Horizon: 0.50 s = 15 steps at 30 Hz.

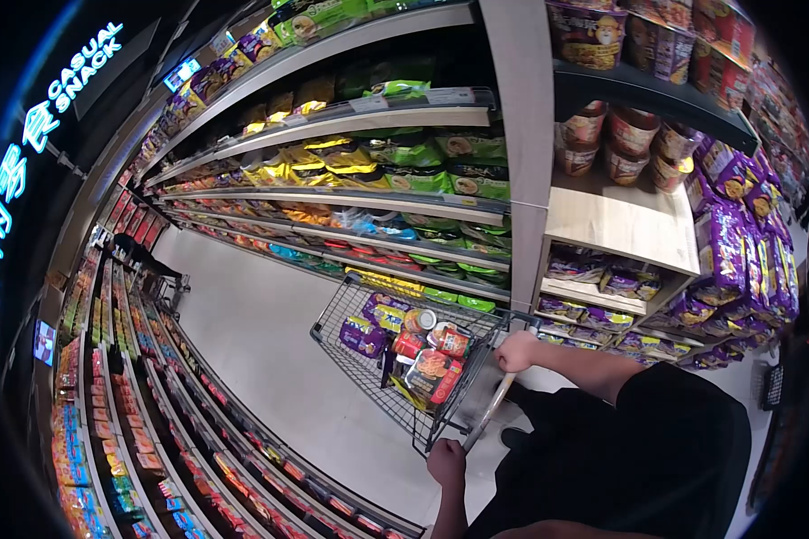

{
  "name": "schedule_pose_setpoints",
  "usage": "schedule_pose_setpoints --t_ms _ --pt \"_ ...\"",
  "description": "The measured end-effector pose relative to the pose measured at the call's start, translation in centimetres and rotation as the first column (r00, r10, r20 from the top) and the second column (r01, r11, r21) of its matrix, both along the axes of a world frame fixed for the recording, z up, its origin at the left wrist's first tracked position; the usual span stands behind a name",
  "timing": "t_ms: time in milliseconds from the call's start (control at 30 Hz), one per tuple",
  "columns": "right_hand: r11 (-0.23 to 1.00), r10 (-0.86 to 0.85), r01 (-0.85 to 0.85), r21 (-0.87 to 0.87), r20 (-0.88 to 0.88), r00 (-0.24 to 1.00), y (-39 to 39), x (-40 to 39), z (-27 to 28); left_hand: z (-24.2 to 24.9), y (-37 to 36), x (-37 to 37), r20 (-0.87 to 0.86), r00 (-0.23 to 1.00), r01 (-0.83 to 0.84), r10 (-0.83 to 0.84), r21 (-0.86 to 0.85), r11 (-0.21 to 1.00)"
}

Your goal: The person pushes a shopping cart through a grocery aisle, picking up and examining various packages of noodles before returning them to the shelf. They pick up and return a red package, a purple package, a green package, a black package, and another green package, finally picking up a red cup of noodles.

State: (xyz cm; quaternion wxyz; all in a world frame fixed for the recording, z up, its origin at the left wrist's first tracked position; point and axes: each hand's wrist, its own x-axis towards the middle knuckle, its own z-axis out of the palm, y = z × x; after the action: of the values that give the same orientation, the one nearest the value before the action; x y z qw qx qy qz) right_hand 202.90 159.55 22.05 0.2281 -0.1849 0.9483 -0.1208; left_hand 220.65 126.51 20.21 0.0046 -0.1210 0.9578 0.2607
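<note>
A wire shopping cart (355, 349) stands in the aisle in front of me. My right hand (517, 351) is wrapped round the upper end of its handle. Around the lower end of the same bar, my left hand (447, 462) is closed as well. Purple packets (364, 336) lie toward the cart's front. Nearer the handle are a can (420, 321), a red tub (448, 340) and a box with a food picture (433, 375). Some smaller items beneath the box are partly hidden.
Shelves of green and yellow bags (404, 171) run along my right. Cup noodles (629, 144) and purple multipacks (728, 242) fill an end display. Packed snack shelves (153, 422) line my left. Another person (144, 254) is farther down the aisle, near another cart (166, 292).
</note>
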Motion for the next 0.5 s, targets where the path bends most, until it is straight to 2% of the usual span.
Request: schedule_pose_setpoints --t_ms 100,333,500 --pt "1.000 0.006 -0.006 0.009 0.022 1.000 -0.5 -1.2 1.4 0.4 -0.1 -1.0 0.012 0.999 -0.031 0.031 0.019 0.999" --pt "0.999 -0.034 0.035 -0.028 0.027 0.999 -0.9 -4.4 0.8 0.6 -0.4 -4.0 0.035 0.999 -0.020 0.022 -0.049 0.999" --pt "0.998 0.020 -0.017 -0.060 0.043 0.999 -1.4 -7.2 1.1 0.8 -0.7 -6.3 0.072 0.997 -0.019 0.025 -0.076 0.997"
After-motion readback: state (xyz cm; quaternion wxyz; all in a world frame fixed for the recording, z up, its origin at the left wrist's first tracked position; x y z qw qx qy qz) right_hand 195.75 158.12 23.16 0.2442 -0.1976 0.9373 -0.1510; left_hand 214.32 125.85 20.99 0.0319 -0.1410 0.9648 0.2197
